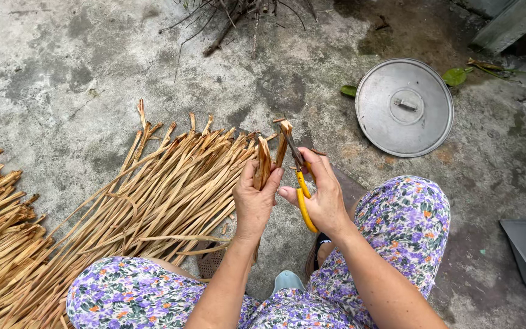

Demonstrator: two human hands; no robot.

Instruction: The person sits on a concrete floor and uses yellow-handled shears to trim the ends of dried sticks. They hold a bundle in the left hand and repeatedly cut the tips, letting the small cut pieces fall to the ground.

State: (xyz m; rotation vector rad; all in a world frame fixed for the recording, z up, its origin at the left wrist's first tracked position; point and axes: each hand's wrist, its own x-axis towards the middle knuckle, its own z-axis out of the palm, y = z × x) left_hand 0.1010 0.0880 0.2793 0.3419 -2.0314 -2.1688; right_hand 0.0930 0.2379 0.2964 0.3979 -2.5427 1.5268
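A big heap of dried reed strips (123,207) lies on the concrete floor (62,73). The left hand (254,204) pinches a strip (264,163) near its tip; light, stiff, brittle. The right hand (321,195) grips yellow-handled scissors (302,195) beside it.

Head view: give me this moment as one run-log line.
left hand: grips dry reed strips | right hand: holds yellow-handled scissors at strip tips | reed pile left | pot lid on ground
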